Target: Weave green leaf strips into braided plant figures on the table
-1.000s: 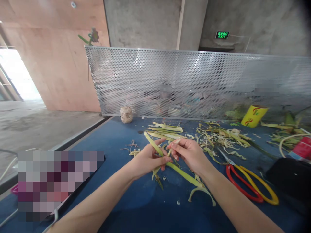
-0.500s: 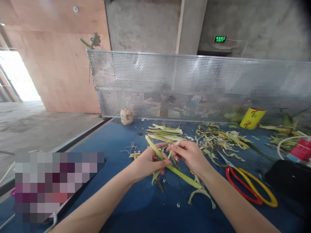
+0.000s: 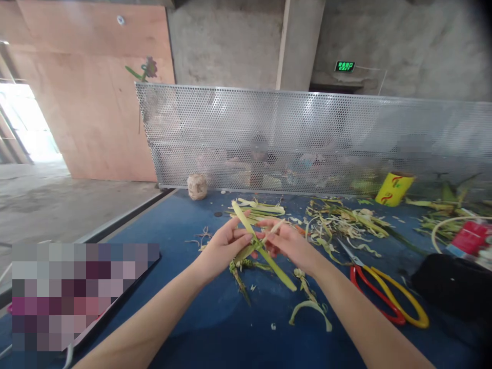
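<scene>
My left hand [image 3: 227, 247] is closed on a long pale-green leaf strip [image 3: 277, 270], which slants from upper left to lower right. On the other side, my right hand [image 3: 292, 245] pinches a narrower pale strip [image 3: 277, 225] where it crosses the long one. The fingertips of both hands nearly meet at the crossing and partly hide it. Below the left fingers hangs or lies a knotted, braided-looking green piece [image 3: 240, 277]; I cannot tell whether it joins the strips. A curled peel [image 3: 313, 307] lies nearer to me.
Scissors [image 3: 388, 294] with red and yellow handles lie at right, beside a black object [image 3: 453, 284]. Leaf scraps [image 3: 346, 220] and flat strips [image 3: 261, 207] cover the table's far part. A yellow roll [image 3: 394, 189] and a whitish lump [image 3: 197, 187] stand before a perforated metal screen [image 3: 230, 118].
The long strip's lower end has swung up and left, and the narrow strip now points up to the right across it. My left fingers have shifted up along the strip. The view moved slightly.
</scene>
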`<move>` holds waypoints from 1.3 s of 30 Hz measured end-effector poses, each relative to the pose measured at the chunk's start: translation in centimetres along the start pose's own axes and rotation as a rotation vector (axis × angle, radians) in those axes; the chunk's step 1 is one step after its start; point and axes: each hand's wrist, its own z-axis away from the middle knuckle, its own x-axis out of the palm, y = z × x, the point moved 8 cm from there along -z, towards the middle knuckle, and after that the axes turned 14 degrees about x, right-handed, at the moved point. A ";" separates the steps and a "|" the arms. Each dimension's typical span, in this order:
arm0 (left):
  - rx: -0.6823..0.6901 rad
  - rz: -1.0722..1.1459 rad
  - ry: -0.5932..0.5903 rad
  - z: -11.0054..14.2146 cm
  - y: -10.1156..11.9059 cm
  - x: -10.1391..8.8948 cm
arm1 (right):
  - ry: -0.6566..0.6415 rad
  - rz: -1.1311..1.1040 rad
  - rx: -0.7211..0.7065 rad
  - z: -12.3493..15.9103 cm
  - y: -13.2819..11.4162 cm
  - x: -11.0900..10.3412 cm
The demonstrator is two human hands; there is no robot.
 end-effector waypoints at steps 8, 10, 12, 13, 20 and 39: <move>0.058 0.017 0.077 0.0 0.3 -0.3 | -0.093 0.000 0.019 0.0 0.9 2.1; 0.048 0.006 0.075 -0.1 0.2 -0.4 | -0.127 -0.043 0.019 0.0 0.9 2.5; 0.064 -0.016 0.058 -0.2 0.3 -0.6 | -0.115 -0.076 0.016 0.0 0.8 2.4; 0.077 -0.025 0.046 -0.2 0.3 -0.6 | -0.106 -0.095 0.019 0.1 0.7 2.3; 0.085 -0.138 0.085 -0.3 -0.3 -1.6 | -0.064 -0.074 0.033 0.1 0.7 1.9; 0.214 -0.294 0.020 1.3 1.5 0.7 | 0.091 -0.134 -0.063 0.1 0.0 0.0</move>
